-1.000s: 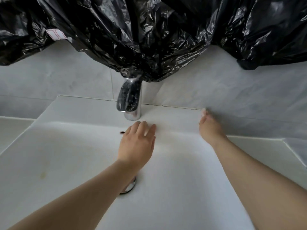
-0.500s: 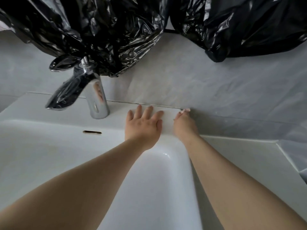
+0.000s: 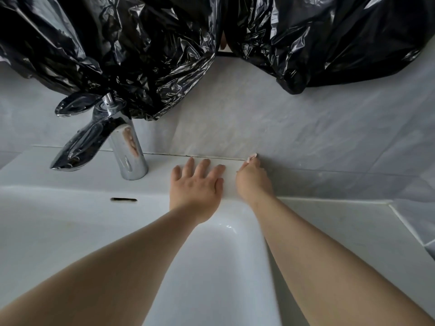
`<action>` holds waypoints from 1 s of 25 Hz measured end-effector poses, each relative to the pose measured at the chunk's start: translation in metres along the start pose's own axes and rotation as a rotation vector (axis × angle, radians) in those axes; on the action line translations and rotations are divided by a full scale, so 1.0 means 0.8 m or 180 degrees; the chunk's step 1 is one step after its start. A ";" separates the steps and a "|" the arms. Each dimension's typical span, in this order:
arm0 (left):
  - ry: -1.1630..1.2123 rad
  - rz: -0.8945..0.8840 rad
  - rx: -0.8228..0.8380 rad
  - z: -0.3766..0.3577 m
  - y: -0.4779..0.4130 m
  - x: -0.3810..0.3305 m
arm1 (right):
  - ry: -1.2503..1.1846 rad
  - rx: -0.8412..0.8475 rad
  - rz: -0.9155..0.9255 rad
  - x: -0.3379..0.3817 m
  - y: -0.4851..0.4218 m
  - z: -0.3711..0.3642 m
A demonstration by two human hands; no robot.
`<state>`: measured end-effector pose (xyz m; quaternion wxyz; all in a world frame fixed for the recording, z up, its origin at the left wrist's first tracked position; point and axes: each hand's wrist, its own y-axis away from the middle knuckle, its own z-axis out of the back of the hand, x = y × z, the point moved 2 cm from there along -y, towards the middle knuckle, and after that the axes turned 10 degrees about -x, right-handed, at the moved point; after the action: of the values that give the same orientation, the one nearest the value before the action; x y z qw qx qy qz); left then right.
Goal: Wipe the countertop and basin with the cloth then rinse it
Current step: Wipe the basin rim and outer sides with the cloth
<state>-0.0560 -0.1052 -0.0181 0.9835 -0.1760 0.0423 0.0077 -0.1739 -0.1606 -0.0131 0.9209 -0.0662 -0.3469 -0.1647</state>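
Note:
My left hand (image 3: 196, 187) lies flat, palm down, with fingers spread on the back ledge of the white basin (image 3: 70, 231), to the right of the chrome faucet (image 3: 127, 151). My right hand (image 3: 253, 180) is just beside it, at the ledge's back right corner. Its fingers are curled against the grey tiled wall (image 3: 270, 118). A small pale pink bit shows at its fingertips. I cannot tell whether that is cloth or a nail. No cloth is clearly visible. The countertop (image 3: 341, 231) extends to the right of the basin.
Crumpled black plastic bags (image 3: 141, 55) hang over the wall above, and the left one drapes onto the faucet's lever. A dark overflow slot (image 3: 124, 199) sits in the basin's back wall. The countertop's right edge meets a tiled side wall (image 3: 419, 222).
My left hand has moved from the basin's back wall under the faucet up onto the ledge, right of the faucet and close to my right hand. My view has shifted right.

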 end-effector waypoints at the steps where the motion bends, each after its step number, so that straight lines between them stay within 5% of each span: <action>1: -0.0001 -0.0016 0.0000 0.000 -0.001 0.001 | -0.0025 -0.0035 0.0054 0.001 0.000 0.000; 7: -0.0010 -0.0013 0.0010 -0.001 0.000 0.000 | 0.0181 -0.0100 0.1556 -0.040 0.059 0.013; 11: -0.0012 -0.0032 0.0035 0.001 -0.001 0.000 | -0.0302 0.0157 0.0735 -0.019 0.022 0.003; 16: -0.0028 -0.0053 0.0035 -0.001 -0.001 0.001 | -0.0041 0.0270 0.1344 -0.064 0.106 0.032; 23: -0.0076 -0.0081 0.0256 0.005 0.001 -0.001 | 0.0397 0.0135 0.1435 -0.051 0.073 0.028; 25: -0.0027 -0.0124 0.0366 0.009 0.002 0.000 | 0.0080 0.0475 0.1262 -0.063 0.109 0.040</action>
<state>-0.0554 -0.1013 -0.0117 0.9921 -0.1200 0.0351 -0.0131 -0.1988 -0.0584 -0.0234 0.9419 -0.0627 -0.3269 0.0450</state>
